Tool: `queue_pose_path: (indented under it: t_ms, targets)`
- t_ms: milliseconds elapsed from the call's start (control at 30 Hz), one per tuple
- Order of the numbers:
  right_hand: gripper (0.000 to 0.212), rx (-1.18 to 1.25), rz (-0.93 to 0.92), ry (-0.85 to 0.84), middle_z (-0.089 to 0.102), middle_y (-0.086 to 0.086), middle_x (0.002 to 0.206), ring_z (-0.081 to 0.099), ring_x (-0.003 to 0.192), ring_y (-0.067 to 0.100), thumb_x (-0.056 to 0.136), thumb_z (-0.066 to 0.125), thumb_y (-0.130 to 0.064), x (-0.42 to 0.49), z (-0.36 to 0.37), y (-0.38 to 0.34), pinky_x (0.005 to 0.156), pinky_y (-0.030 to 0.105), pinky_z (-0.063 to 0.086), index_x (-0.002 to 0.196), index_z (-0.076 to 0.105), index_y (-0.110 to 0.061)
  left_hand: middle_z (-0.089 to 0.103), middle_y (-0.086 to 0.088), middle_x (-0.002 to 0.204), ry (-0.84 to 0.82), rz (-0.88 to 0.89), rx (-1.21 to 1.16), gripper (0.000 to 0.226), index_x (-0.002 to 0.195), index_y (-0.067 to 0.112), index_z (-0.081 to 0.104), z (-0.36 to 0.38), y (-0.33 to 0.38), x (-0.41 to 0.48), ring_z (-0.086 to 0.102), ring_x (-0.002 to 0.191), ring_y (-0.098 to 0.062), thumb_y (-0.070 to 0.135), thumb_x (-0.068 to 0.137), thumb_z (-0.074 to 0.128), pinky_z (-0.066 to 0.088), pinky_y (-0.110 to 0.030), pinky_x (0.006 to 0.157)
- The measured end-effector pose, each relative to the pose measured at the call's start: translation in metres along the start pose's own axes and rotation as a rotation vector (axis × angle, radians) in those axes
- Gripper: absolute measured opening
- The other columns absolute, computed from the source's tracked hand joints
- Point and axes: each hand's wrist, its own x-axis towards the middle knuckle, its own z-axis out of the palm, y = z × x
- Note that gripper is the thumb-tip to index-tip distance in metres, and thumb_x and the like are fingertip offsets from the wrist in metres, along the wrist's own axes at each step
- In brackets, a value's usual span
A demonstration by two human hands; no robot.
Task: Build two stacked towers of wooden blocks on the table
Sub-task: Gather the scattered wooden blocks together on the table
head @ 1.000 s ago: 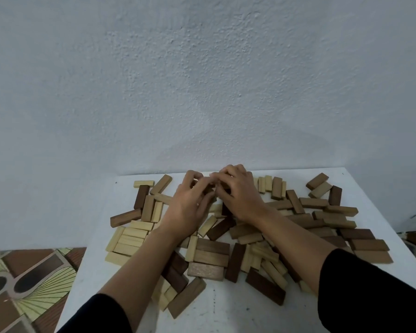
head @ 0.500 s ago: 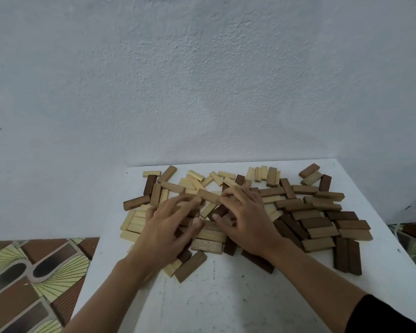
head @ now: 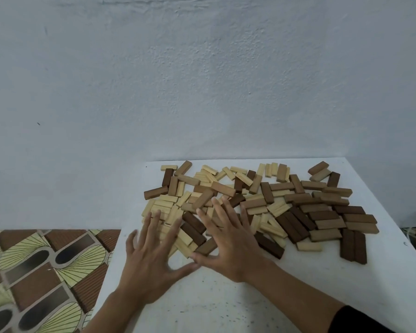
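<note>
- Your left hand (head: 151, 265) hovers at the near-left edge of the wooden blocks (head: 296, 207). Its fingers (head: 155, 223) are spread straight and hold nothing. It is blurred, so you may or may not be touching them.
- Your right hand (head: 233, 248) lies over the middle of the heap, fingers splayed, gripping no block.
- The blocks, light and dark, lie loose across the far half of the white table (head: 226, 306).
- The patterned floor (head: 41, 272) shows at left.
</note>
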Motion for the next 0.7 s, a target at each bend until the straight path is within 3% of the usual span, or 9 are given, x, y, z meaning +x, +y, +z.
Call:
queue_pose_path:
  t_ms: [100, 233, 433, 633, 700]
  targets:
    - [0.084, -0.054, 0.042, 0.006, 0.003, 0.009, 0.169, -0.004, 0.156, 0.031, 0.09, 0.021, -0.085, 0.005, 0.008, -0.004, 0.118, 0.069, 0.006, 0.16, 0.014, -0.038, -0.027, -0.003, 0.166, -0.002, -0.002, 0.038, 0.093, 0.153, 0.053, -0.017, 0.003, -0.005, 0.01, -0.028, 0.151, -0.019, 0.097, 0.078, 0.015, 0.0, -0.056, 0.123]
    - [0.081, -0.064, 0.08, 0.007, 0.003, 0.007, 0.169, -0.004, 0.155, 0.031, 0.092, 0.018, -0.083, 0.013, 0.012, -0.005, 0.117, 0.069, 0.004, 0.16, 0.012, -0.039, -0.022, 0.0, 0.167, -0.022, 0.019, 0.063, 0.088, 0.152, 0.053, -0.019, 0.006, -0.013, 0.022, -0.026, 0.152, -0.019, 0.095, 0.081, 0.009, -0.002, -0.054, 0.122]
    - [0.079, -0.056, 0.102, 0.017, 0.017, 0.005, 0.168, 0.013, 0.155, 0.029, 0.093, 0.018, -0.082, 0.021, 0.014, -0.004, 0.116, 0.07, 0.005, 0.16, 0.014, -0.038, -0.016, 0.002, 0.169, -0.034, 0.021, 0.083, 0.085, 0.152, 0.055, -0.016, 0.005, -0.016, 0.035, -0.023, 0.153, -0.019, 0.095, 0.08, 0.005, 0.0, -0.058, 0.12]
    - [0.08, -0.024, 0.104, -0.01, 0.007, 0.001, 0.169, 0.0, 0.156, 0.025, 0.091, 0.011, -0.084, 0.026, 0.011, -0.001, 0.118, 0.066, -0.004, 0.159, 0.005, -0.043, -0.01, -0.001, 0.17, -0.068, 0.011, 0.087, 0.083, 0.15, 0.058, -0.018, 0.0, -0.013, 0.042, -0.017, 0.155, -0.022, 0.095, 0.082, 0.01, 0.002, -0.06, 0.118]
    - [0.078, 0.004, 0.107, 0.002, 0.013, -0.002, 0.168, 0.006, 0.156, 0.022, 0.092, 0.01, -0.083, 0.028, 0.005, 0.0, 0.12, 0.063, 0.001, 0.159, 0.01, -0.042, 0.0, 0.002, 0.17, -0.065, -0.007, 0.073, 0.083, 0.151, 0.059, -0.015, -0.008, -0.012, 0.043, -0.008, 0.156, -0.019, 0.095, 0.081, 0.012, 0.001, -0.057, 0.118]
